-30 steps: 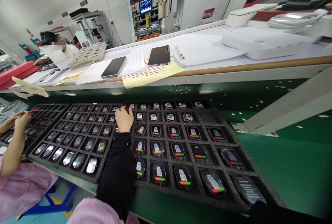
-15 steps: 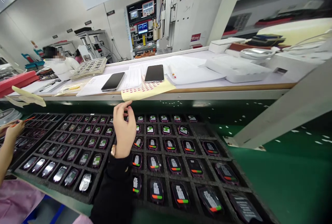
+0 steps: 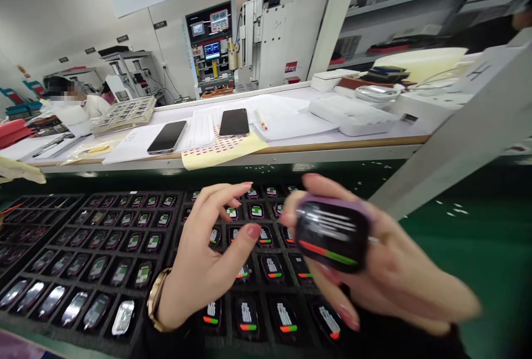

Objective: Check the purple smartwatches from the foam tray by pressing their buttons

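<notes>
My right hand (image 3: pixel 386 276) is raised over the green belt and grips a purple-edged smartwatch body (image 3: pixel 330 232), its screen lit with white text and a red-green bar. My left hand (image 3: pixel 208 259) hovers beside it, palm up, fingers spread and empty, a gold watch on the wrist. Below both hands lies a black foam tray (image 3: pixel 166 270) whose cells hold several more such watch bodies with lit screens. A second black tray (image 3: pixel 25 226) lies further left.
Behind the belt a white bench (image 3: pixel 291 137) carries two dark phones (image 3: pixel 166 137), papers, a yellow sheet of red stickers (image 3: pixel 216 151) and white boxes. A white slanted frame post (image 3: pixel 453 143) crosses on the right. Another person sits at far left (image 3: pixel 70 104). Machines stand behind.
My left hand lifted off the tray and turned palm up. My right hand came into view holding a watch body. The neighbour's hand at left has left the view; my view tilted up.
</notes>
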